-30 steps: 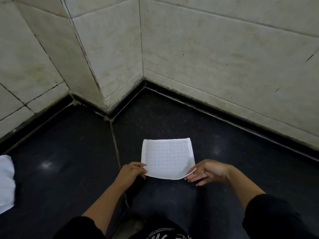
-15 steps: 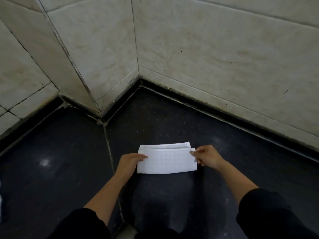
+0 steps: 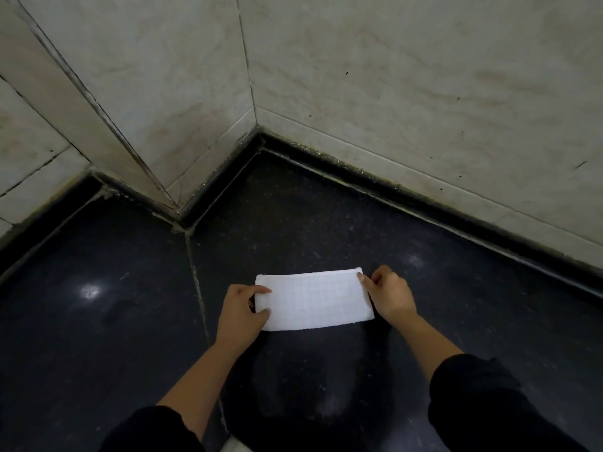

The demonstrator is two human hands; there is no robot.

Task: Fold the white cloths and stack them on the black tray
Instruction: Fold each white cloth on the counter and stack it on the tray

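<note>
walls (image 3: 408,93): pale marbled tile, stained | floor (image 3: 98,370): dark speckled slabs (pale grout seam (image 3: 195,272)) | skirting (image 3: 424,203): black

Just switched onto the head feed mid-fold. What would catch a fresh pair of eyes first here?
The folded white grid-textured cloth stands out most, a bright rectangle lying flat on the dark speckled stone surface at lower centre. The left hand pinches its left end and the right hand grips its far right corner. Behind, pale marbled wall tiles meet in a corner.
</note>
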